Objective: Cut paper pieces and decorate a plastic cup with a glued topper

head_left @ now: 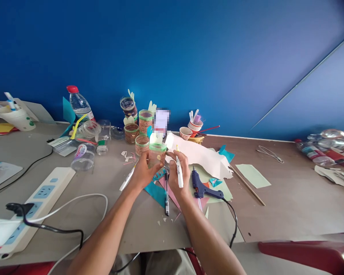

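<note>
My left hand (143, 170) is wrapped round a small brown jar (157, 156) with a green rim and a small pale oval mark on its side. A pale cut-out stands up behind its rim. My right hand (181, 164), close to the jar's right side, is closed on a white acrylic marker (179, 173) with a yellow end. Beside my left wrist is another white marker (127, 179). Similar brown jars (132, 133) with green rims and pale cut-outs stand behind. A black pen (166, 198) lies between my arms.
A blue glue gun (203, 187) with a black cord lies right of my right hand, on paper scraps. White paper (197, 154) and a thin stick (249, 186) are beyond it. At left are a power strip (46, 202), clear plastic containers (84, 156) and a red-capped bottle (78, 101).
</note>
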The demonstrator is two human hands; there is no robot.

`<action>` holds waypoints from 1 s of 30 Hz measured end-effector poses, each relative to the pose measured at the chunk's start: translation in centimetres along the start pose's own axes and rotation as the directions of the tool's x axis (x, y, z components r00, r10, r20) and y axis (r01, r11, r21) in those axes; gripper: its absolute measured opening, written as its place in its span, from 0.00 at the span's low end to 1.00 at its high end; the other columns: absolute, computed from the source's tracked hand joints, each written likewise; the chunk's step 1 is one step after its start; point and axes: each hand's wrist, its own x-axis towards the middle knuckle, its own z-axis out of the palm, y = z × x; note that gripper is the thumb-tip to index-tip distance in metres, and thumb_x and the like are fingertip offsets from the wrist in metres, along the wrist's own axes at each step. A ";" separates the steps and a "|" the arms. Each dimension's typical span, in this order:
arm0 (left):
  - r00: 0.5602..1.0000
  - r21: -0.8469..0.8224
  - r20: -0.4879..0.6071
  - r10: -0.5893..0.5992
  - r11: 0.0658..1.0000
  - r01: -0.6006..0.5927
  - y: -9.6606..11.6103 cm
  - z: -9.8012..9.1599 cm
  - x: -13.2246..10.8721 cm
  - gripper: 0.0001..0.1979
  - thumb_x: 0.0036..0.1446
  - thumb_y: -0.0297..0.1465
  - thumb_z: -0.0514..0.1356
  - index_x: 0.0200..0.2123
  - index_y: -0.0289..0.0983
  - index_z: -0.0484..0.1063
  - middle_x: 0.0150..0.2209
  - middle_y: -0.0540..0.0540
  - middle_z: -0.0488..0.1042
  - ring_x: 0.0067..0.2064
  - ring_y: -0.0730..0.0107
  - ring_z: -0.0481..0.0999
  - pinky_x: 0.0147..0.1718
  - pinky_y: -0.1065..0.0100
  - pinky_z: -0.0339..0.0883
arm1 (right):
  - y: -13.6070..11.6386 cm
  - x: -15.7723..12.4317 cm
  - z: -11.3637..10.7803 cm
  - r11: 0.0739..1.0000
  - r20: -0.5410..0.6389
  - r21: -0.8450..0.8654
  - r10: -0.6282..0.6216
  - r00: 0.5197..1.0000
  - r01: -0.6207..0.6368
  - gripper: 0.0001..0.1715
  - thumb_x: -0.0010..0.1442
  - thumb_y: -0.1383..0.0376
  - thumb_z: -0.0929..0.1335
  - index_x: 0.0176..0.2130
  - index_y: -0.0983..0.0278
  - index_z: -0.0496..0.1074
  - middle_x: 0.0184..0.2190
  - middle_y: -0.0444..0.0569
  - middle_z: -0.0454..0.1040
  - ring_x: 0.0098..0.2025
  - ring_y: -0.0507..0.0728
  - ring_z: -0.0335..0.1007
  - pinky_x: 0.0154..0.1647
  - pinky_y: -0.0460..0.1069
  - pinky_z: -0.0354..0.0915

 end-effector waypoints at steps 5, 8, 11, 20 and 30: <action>1.000 0.043 -0.019 0.024 0.999 -0.024 0.5 0.0 -0.2 0.27 0.47 0.44 0.67 0.49 0.39 0.67 0.49 0.41 0.76 0.52 0.51 0.74 0.47 0.57 0.67 | -0.5 -0.1 0.2 0.995 0.036 -0.041 -0.092 0.995 0.094 0.16 0.64 0.68 0.62 0.51 0.59 0.69 0.44 0.50 0.74 0.51 0.60 0.67 0.52 0.59 0.66; 1.000 0.036 -0.028 0.000 0.999 0.001 0.7 0.0 -0.3 0.28 0.46 0.44 0.67 0.48 0.40 0.67 0.49 0.41 0.76 0.52 0.51 0.74 0.47 0.58 0.67 | -0.6 0.0 0.1 0.995 0.031 -0.045 -0.087 0.996 0.089 0.16 0.64 0.69 0.62 0.51 0.59 0.69 0.44 0.50 0.74 0.52 0.60 0.66 0.52 0.59 0.66; 1.000 -0.010 -0.003 -0.016 1.000 0.016 0.5 0.2 -0.3 0.28 0.46 0.44 0.67 0.48 0.40 0.67 0.49 0.41 0.76 0.52 0.51 0.74 0.47 0.58 0.67 | -0.6 0.2 -0.2 0.998 -0.010 -0.028 -0.059 0.998 0.059 0.16 0.64 0.69 0.62 0.51 0.59 0.67 0.44 0.50 0.75 0.51 0.59 0.67 0.52 0.59 0.66; 0.999 -0.121 0.037 -0.027 0.992 0.031 0.5 0.2 -0.3 0.31 0.45 0.44 0.68 0.51 0.39 0.66 0.51 0.40 0.75 0.53 0.52 0.74 0.49 0.56 0.68 | 0.2 0.3 -0.1 0.993 -0.080 0.010 0.117 0.990 -0.116 0.14 0.65 0.64 0.61 0.49 0.61 0.68 0.44 0.52 0.75 0.49 0.58 0.70 0.52 0.59 0.65; 0.990 -0.289 0.139 0.006 0.957 0.035 0.3 0.0 0.1 0.31 0.49 0.46 0.65 0.53 0.39 0.65 0.56 0.39 0.72 0.58 0.53 0.70 0.54 0.55 0.65 | 0.7 0.2 -0.5 0.892 -0.089 0.377 0.304 0.948 -0.250 0.21 0.67 0.55 0.58 0.48 0.63 0.71 0.39 0.51 0.74 0.35 0.55 0.72 0.38 0.54 0.68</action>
